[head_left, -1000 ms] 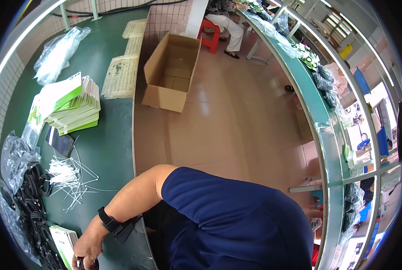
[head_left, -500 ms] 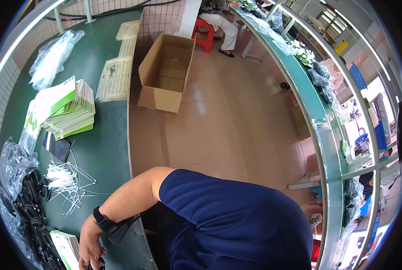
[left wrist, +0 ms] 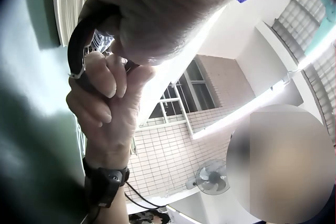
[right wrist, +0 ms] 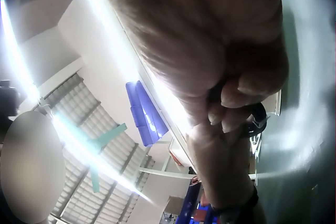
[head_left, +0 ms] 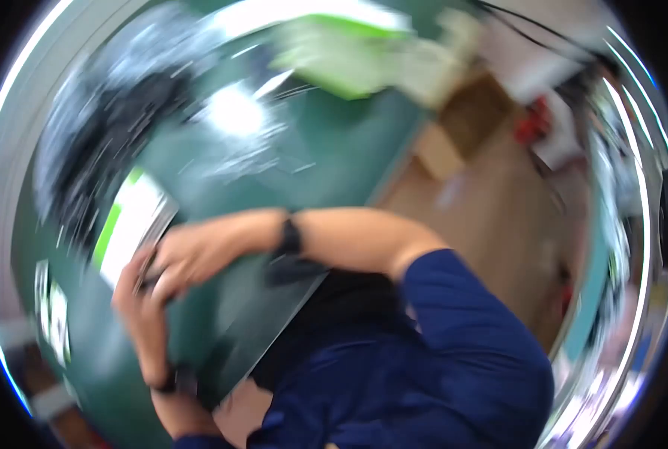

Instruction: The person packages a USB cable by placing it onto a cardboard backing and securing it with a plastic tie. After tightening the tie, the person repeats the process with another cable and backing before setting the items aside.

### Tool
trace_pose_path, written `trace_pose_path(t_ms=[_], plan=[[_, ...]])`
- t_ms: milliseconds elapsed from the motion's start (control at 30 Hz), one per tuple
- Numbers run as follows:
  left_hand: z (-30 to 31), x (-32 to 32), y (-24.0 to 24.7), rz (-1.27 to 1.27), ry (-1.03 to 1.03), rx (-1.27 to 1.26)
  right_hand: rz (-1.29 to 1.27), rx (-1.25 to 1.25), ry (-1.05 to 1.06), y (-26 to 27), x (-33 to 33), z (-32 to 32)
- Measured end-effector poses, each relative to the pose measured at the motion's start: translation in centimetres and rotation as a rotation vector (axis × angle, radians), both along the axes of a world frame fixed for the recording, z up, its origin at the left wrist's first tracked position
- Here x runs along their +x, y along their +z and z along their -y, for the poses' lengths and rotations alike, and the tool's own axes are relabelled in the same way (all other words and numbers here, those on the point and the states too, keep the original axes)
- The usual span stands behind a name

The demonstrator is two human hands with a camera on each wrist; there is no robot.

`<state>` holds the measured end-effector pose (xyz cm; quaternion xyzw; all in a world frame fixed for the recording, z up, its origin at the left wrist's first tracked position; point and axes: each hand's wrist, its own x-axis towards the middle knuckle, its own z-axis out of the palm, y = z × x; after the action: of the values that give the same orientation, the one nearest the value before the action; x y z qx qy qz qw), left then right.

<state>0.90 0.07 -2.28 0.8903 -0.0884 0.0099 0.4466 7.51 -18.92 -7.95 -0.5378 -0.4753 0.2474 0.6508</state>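
Observation:
My left hand [head_left: 141,314] and right hand [head_left: 192,258] meet over the near part of the table, beside a stack of white and green cards [head_left: 136,221]. Between them they hold a coiled black cable [left wrist: 76,56], its loop arching past the curled fingers in the left wrist view. A thin pale band crosses the loop near the right hand's fingers. In the right wrist view, part of the black cable [right wrist: 258,120] shows at the far hand, while the near palm hides much of the rest. Motion blurs the head view.
Black cable bundles [head_left: 106,142] lie along the table's far left side, beside clear plastic bags [head_left: 143,45]. White cable ties [head_left: 237,116] are spread on the green tabletop [head_left: 334,150]. Another card stack [head_left: 341,56] stands beyond them. A cardboard box [head_left: 442,150] sits on the floor.
The head view has swung toward the left, bringing the left hand into sight. Both hands now hold the cable together; earlier only the right hand showed, gripping something black beside the cards.

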Motion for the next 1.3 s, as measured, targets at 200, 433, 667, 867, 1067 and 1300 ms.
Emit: trace_pose_path(t_ms=[200, 433, 667, 867, 1067, 1300], plan=[[-0.6, 1.0, -0.5, -0.081, 0.125, -0.246, -0.249, -0.327, -0.146, 4.5, -0.7, 1.5], [-1.0, 1.2, -1.0, -0.08, 0.17, -0.512, -0.33, 0.016, -0.366, 2.9, -1.9, 0.1], [-1.2, 1.7, -2.3, -0.087, 0.153, -0.371, -0.021, -0.344, -0.439, 3.4, -2.0, 0.2], [-0.9, 1.8, -2.7, -0.019, 0.144, -0.309, -0.009, -0.413, -0.352, 2.6, -1.4, 0.6], [-1.0, 1.5, -1.5, -0.123, 0.119, -0.361, -0.077, -0.403, -0.231, 3.1, -0.9, 1.0], [-1.0, 1.3, 0.5, 0.647, 0.243, -0.285, -0.329, -0.179, -0.371, 2.6, -0.6, 1.3]])
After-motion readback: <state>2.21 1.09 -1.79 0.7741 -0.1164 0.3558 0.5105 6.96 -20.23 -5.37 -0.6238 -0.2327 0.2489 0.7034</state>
